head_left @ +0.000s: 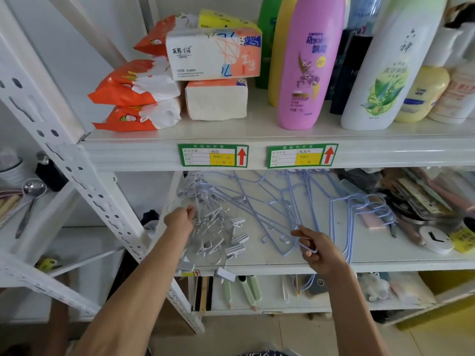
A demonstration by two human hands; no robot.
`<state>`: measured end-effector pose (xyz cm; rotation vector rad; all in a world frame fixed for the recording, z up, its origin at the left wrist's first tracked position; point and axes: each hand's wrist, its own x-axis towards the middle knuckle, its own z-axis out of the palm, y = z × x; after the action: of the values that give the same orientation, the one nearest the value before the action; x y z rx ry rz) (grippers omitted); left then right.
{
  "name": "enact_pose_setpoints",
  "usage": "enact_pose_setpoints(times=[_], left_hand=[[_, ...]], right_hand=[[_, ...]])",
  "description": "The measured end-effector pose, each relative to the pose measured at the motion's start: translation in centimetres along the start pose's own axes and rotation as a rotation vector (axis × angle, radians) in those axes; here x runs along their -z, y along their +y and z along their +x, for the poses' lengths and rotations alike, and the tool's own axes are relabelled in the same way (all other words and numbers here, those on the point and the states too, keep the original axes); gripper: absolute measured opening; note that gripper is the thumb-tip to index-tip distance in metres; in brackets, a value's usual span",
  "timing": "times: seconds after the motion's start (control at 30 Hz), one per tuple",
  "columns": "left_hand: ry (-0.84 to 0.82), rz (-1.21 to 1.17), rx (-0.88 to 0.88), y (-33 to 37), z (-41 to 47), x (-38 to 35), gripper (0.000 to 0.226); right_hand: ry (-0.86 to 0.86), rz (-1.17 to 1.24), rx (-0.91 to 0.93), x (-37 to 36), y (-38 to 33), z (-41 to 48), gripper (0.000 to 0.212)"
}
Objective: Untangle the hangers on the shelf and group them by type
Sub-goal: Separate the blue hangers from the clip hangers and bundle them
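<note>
The right hand (317,250) pinches its thumb and fingers shut on the hook end of a pale blue wire hanger (303,246), probably to draw it free of the tangled blue wire hangers (259,201) spread across the white middle shelf (385,255). The left hand (180,218) curls its fingers closed on part of the heap of white clip hangers with metal hooks (218,235), seemingly steadying it. 1 group of blue hangers (365,209) already lies nested to the right. Bare shelf shows between the piles near the front edge; cluttered stationery crowds the right, and the upper shelf's lip hangs low overhead.
</note>
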<state>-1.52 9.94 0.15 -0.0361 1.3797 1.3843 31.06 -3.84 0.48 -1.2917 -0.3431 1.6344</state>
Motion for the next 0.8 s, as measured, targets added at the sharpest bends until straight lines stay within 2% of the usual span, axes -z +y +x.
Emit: enact_pose_setpoints(times=[0.03, 0.13, 0.27, 0.4, 0.53, 0.8], left_hand=[[-0.023, 0.052, -0.020, 0.0, -0.2, -0.3, 0.010], [-0.090, 0.280, -0.097, 0.0, -0.4, -1.1, 0.024], [-0.135, 0.507, -0.181, 0.4, 0.7, -0.6, 0.018], [-0.118, 0.769, -0.304, 0.5, 1.1, 0.3, 0.009], [-0.195, 0.888, -0.308, 0.1, 0.5, 1.1, 0.006], [-0.274, 0.950, -0.280, -1.0, 0.5, 2.4, 0.018]], right_hand=[[0.001, -0.011, 0.008, 0.1, 0.2, 0.0, 0.030], [-0.003, -0.075, 0.020, 0.0, 0.8, 0.2, 0.031], [-0.001, -0.164, 0.065, -0.1, 1.2, 0.0, 0.030], [0.157, -0.473, 0.153, -0.1, 1.3, 0.3, 0.022], [0.345, -0.574, 0.244, 0.2, 0.6, 2.1, 0.025], [0.145, -0.575, 0.230, 2.3, -2.7, 1.7, 0.028]])
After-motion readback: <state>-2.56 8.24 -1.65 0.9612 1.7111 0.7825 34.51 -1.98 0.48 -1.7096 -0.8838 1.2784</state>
